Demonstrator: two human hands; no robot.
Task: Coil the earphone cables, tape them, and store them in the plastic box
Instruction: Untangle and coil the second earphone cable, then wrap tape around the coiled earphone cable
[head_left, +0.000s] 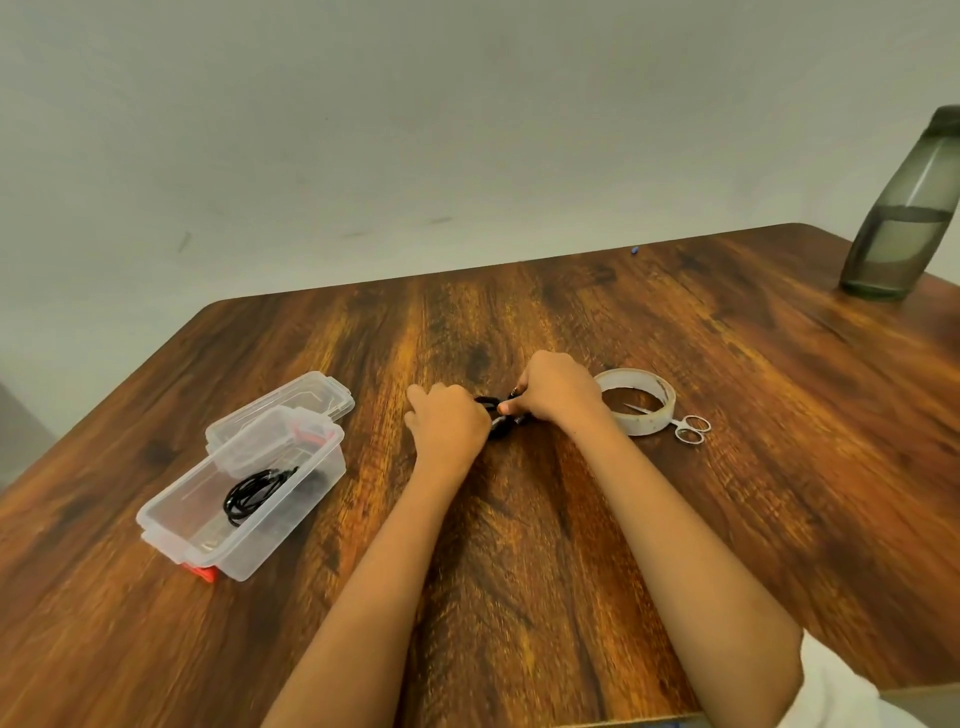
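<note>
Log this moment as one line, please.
left hand, right hand: gripping black earphone cable | clear plastic box: open, coiled black cable inside

The table (727, 338) is showing brown wood grain with dark streaks. At left, the clear plastic box (291, 514) is bearing red latches (200, 571) and a black coiled cable (249, 493). The central earphone cable (501, 410) is appearing black; at right, the tape (649, 426) is looking off-white, the scissors (677, 425) silver, the far bottle (904, 218) smoky grey.

Your left hand (447, 423) and right hand (558, 392) hide most of the earphone cable (488, 401); what looks like a grey bottle (904, 208) runs off the right edge.
</note>
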